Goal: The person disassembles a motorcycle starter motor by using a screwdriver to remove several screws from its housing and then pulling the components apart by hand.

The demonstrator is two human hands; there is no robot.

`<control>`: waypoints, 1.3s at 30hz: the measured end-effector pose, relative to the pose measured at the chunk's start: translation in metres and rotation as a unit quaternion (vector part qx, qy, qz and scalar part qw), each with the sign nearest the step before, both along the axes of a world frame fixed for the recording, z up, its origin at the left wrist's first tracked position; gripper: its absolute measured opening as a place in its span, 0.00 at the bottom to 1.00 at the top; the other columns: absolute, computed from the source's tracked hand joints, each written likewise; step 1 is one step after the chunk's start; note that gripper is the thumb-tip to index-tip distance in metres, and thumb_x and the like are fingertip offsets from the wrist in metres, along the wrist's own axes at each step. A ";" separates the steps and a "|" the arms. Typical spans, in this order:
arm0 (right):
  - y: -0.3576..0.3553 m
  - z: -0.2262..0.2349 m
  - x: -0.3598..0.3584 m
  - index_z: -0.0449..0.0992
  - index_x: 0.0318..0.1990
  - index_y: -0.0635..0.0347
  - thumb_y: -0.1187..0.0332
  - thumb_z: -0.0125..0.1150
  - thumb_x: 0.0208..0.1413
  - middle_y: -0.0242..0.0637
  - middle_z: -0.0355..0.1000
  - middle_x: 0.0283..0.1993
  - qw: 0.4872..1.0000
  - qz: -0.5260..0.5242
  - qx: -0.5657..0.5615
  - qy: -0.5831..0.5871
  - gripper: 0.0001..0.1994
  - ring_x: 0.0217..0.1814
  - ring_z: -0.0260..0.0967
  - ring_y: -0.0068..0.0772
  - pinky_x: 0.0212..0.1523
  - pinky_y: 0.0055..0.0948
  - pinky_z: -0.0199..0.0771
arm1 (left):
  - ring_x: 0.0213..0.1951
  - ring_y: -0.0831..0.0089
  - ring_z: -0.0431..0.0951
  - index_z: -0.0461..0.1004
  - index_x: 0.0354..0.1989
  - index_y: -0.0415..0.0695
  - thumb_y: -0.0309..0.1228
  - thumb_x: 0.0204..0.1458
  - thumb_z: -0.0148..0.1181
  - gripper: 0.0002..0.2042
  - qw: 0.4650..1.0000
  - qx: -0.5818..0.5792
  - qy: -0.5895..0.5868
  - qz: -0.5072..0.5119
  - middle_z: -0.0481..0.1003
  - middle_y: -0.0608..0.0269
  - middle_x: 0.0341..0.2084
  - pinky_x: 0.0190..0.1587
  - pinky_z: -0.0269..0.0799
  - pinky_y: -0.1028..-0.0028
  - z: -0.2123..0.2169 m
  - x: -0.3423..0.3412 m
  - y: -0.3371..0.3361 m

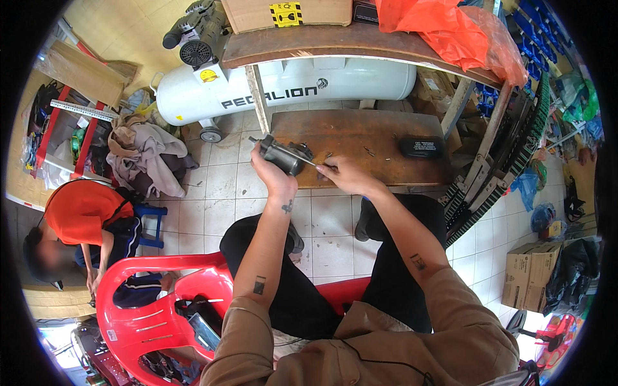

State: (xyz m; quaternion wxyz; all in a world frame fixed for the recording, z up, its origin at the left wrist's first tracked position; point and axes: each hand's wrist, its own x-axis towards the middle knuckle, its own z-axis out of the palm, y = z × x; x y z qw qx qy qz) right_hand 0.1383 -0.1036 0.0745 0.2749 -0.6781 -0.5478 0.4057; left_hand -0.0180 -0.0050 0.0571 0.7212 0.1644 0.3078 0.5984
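Note:
My left hand (pixel 275 180) is closed around a dark grey metal cylinder (pixel 280 156) that looks like a small motor, held tilted just off the left end of the low wooden board (pixel 360 128). Between the fingertips of my right hand (pixel 347 175) is a thin metal rod-like tool (pixel 305 159). Its far end reaches the cylinder; its tip is too small to make out. Behind the cylinder sits another dark part (pixel 305 150), partly hidden. Small loose pieces (pixel 369 152) lie on the board. A black case (pixel 421 147) rests toward the board's right end.
A white air compressor tank (pixel 360 83) stands behind the board, under a wooden shelf (pixel 309 44). Toothed black rails (pixel 508 174) lean at the right. On the left are a red plastic chair (pixel 119 273), a crumpled cloth pile (pixel 148 157) and a bent-over person in orange (pixel 80 212).

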 end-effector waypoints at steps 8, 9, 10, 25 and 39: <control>-0.001 0.014 -0.013 0.77 0.37 0.67 0.53 0.63 0.61 0.49 0.78 0.36 0.995 -0.073 0.064 -0.034 0.20 0.39 0.76 0.46 0.43 0.41 0.74 | 0.38 0.68 0.76 0.69 0.42 0.46 0.45 0.61 0.51 0.15 0.999 -0.007 0.008 0.044 0.71 0.65 0.35 0.44 0.75 0.66 -0.004 -0.002 0.006; -0.003 0.017 -0.012 0.76 0.37 0.67 0.53 0.62 0.62 0.50 0.78 0.37 0.996 -0.071 0.049 -0.039 0.20 0.40 0.76 0.48 0.43 0.42 0.74 | 0.38 0.68 0.76 0.69 0.42 0.46 0.45 0.61 0.51 0.14 0.999 -0.009 0.006 0.036 0.71 0.65 0.35 0.44 0.75 0.66 0.001 0.000 0.003; -0.003 0.012 -0.008 0.76 0.37 0.67 0.53 0.61 0.62 0.51 0.78 0.38 0.996 -0.068 0.049 -0.039 0.20 0.42 0.76 0.49 0.44 0.43 0.73 | 0.38 0.68 0.76 0.68 0.42 0.46 0.45 0.61 0.51 0.14 1.000 -0.010 0.004 0.028 0.71 0.65 0.35 0.44 0.75 0.66 0.004 0.002 0.001; -0.003 -0.003 -0.008 0.74 0.49 0.66 0.50 0.59 0.63 0.52 0.78 0.44 0.996 -0.041 0.061 -0.059 0.24 0.47 0.75 0.53 0.47 0.45 0.73 | 0.38 0.70 0.76 0.70 0.40 0.47 0.45 0.63 0.48 0.13 1.000 0.006 -0.005 0.016 0.72 0.66 0.35 0.44 0.73 0.68 -0.004 0.001 0.004; -0.004 0.022 -0.009 0.76 0.45 0.68 0.54 0.66 0.59 0.46 0.78 0.34 0.995 -0.068 -0.028 0.063 0.22 0.39 0.77 0.40 0.42 0.40 0.74 | 0.37 0.67 0.76 0.71 0.40 0.47 0.46 0.63 0.46 0.15 1.000 -0.020 -0.007 0.011 0.73 0.65 0.34 0.44 0.74 0.66 0.012 0.000 -0.004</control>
